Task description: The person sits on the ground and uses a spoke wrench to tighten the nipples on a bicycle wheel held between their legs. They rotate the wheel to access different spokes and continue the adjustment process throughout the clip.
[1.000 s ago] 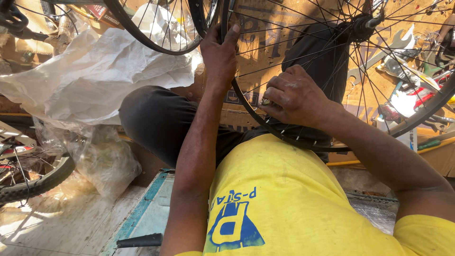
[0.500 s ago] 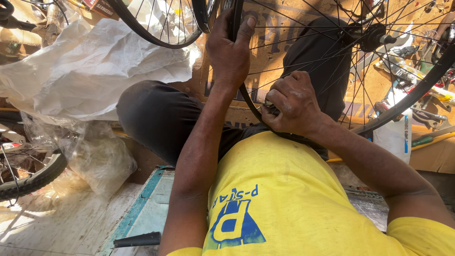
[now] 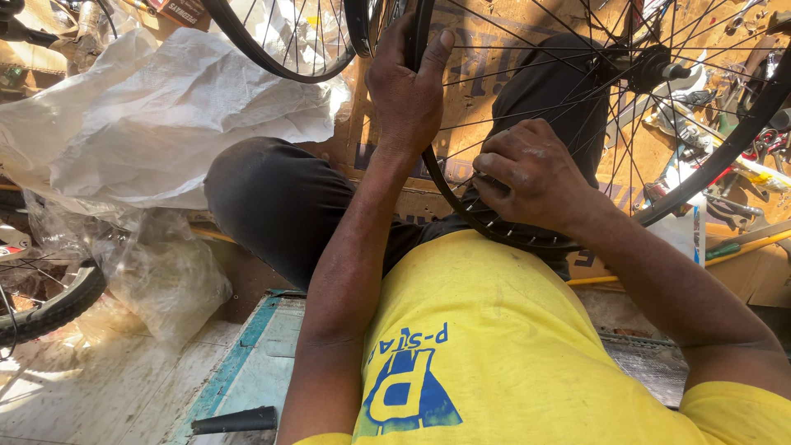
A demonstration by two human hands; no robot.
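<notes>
Our left hand has slid higher, clamped on the black spoked metal bicycle wheel rim. Our right hand stays pinched on a spoke near the rim; truing seems ongoing.

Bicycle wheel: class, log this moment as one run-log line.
left hand: grips wheel rim | right hand: pinches spoke end at rim | wheel: upright over lap

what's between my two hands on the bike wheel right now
In the head view, a bare curve of the black wheel rim and its thin spokes runs between the left hand and right hand.
</notes>
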